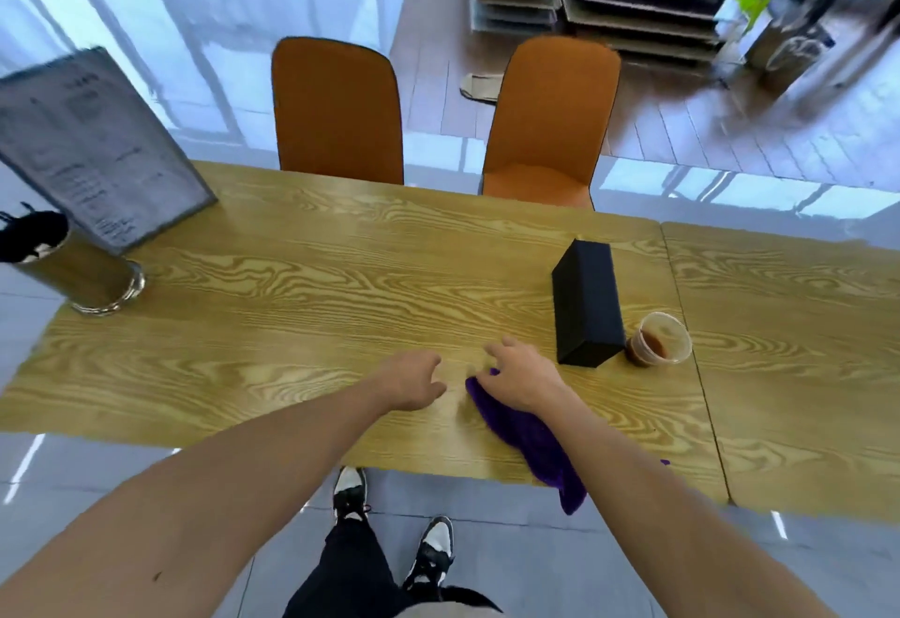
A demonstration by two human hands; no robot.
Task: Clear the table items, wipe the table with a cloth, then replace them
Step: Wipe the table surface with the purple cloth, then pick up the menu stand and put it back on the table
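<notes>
Purple cloth (528, 442) on the tabletop (316, 286), under the right hand (523, 381), trailing toward 5 o'clock past the edge. Left hand (411, 381) at 9 o'clock of it, apart. Both hands loosely spread; right fingertips hidden, grip unclear.

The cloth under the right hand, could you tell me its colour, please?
Purple cloth, clearest in the head view.
</notes>
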